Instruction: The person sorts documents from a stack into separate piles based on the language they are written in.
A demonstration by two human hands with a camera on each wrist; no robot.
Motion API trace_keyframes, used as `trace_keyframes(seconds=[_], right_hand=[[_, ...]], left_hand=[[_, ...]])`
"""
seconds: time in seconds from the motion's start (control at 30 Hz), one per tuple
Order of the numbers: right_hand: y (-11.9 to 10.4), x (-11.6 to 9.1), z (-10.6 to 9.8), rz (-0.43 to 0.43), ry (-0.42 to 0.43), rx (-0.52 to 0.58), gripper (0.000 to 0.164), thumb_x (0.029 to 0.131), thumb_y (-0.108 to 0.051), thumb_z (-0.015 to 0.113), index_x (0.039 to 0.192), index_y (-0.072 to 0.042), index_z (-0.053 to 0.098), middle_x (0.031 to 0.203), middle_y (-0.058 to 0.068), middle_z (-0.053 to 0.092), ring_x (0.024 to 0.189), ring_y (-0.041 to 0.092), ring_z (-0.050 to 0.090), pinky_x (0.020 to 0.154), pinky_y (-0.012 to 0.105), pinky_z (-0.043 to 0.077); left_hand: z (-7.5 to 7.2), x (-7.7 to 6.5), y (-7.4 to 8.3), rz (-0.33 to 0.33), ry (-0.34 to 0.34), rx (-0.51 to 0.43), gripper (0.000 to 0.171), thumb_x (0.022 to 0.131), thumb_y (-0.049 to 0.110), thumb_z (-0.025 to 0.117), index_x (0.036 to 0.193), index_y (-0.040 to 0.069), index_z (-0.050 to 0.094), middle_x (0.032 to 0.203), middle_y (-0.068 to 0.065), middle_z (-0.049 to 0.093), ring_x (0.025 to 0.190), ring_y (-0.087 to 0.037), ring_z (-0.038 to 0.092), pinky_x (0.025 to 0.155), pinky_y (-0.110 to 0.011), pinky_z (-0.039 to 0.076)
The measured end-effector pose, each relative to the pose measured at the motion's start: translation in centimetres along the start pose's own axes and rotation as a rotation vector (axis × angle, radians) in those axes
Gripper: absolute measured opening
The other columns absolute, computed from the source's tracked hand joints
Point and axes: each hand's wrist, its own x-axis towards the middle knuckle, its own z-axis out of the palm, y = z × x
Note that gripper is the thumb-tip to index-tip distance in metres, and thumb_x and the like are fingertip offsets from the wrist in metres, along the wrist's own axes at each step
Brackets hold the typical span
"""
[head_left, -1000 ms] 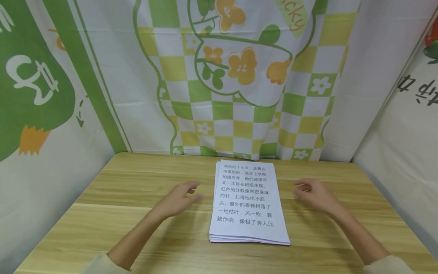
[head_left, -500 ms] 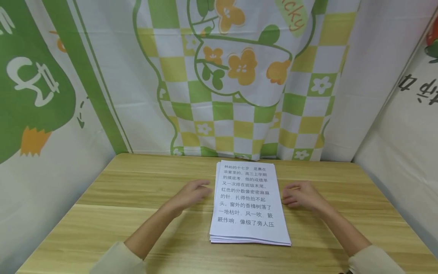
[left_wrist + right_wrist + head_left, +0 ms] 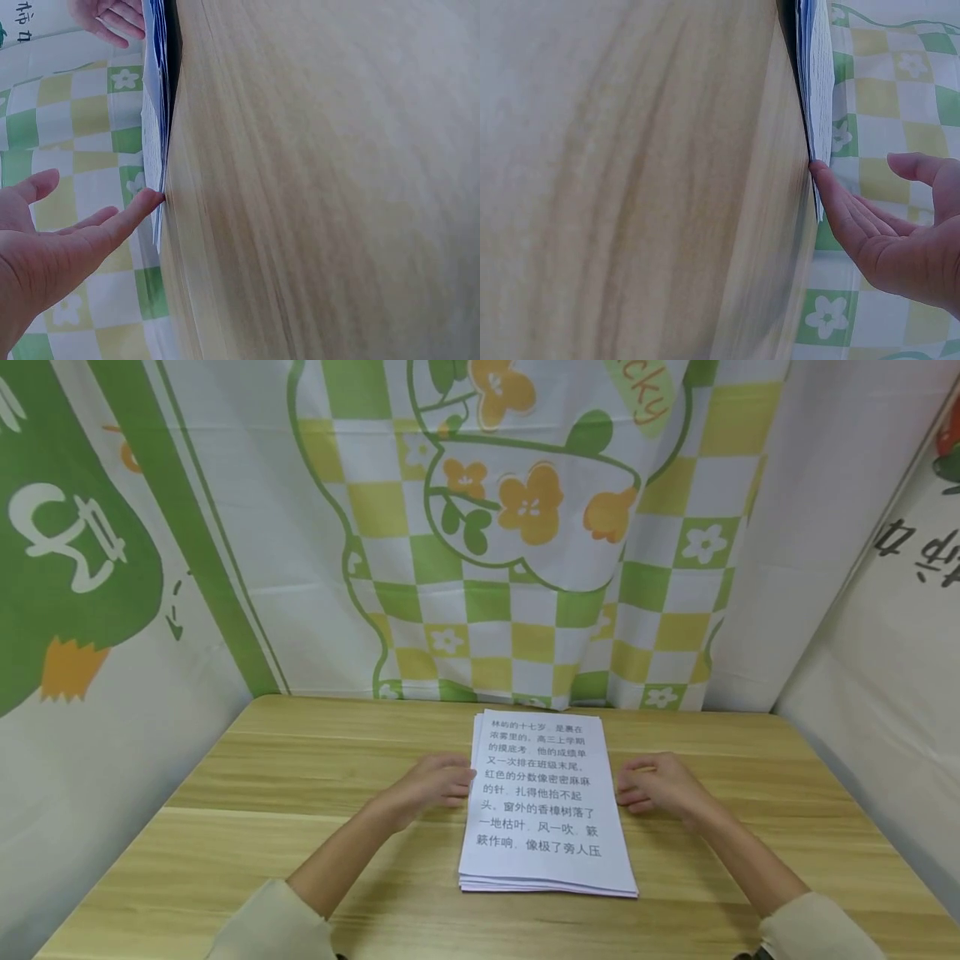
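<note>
A stack of printed paper sheets [image 3: 543, 810] lies on the wooden table, its sheets slightly out of line at the left and bottom edges. My left hand [image 3: 431, 785] is at the stack's left side, fingertips touching the edge. In the left wrist view that hand [image 3: 67, 247] has its fingers fairly straight and its thumb held apart. On the opposite side, my right hand [image 3: 660, 787] touches the right edge with its fingertips. The right wrist view shows this hand [image 3: 900, 240] with extended fingers against the sheets' edge [image 3: 821, 97] and the thumb raised. Neither hand grips the paper.
The wooden table [image 3: 300, 760] reaches back to a hanging curtain [image 3: 487, 610] with green and yellow checks and flowers. Printed cloth walls, a left one [image 3: 150, 760] and a right one [image 3: 885, 693], stand at both sides.
Both hands have moved inward, the left one to the right and the right one to the left, up to the stack's edges. The paper stack has stayed in place.
</note>
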Motion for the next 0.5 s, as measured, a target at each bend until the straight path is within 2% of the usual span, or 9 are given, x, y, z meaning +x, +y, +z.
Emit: trace_keyframes(seconds=[0.27, 0.5], right_hand=[[0.07, -0.04, -0.1, -0.009, -0.008, 0.017, 0.043, 0.102, -0.006, 0.056, 0.132, 0.023, 0.048, 0.108, 0.032, 0.071, 0.09, 0.032, 0.076, 0.078, 0.041, 0.066], [-0.05, -0.35, -0.03, -0.017, -0.025, 0.031, 0.045, 0.102, -0.006, 0.056, 0.133, 0.024, 0.046, 0.11, 0.034, 0.07, 0.092, 0.033, 0.076, 0.078, 0.04, 0.066]], left_hand=[[0.34, -0.11, 0.32, -0.018, -0.01, 0.005, 0.055, 0.105, 0.013, 0.053, 0.148, -0.019, 0.037, 0.146, -0.036, 0.05, 0.133, -0.048, 0.054, 0.111, -0.053, 0.049], [0.52, 0.06, 0.12, -0.037, 0.015, 0.005, 0.052, 0.105, 0.011, 0.054, 0.147, -0.017, 0.041, 0.143, -0.033, 0.053, 0.13, -0.045, 0.057, 0.11, -0.05, 0.051]])
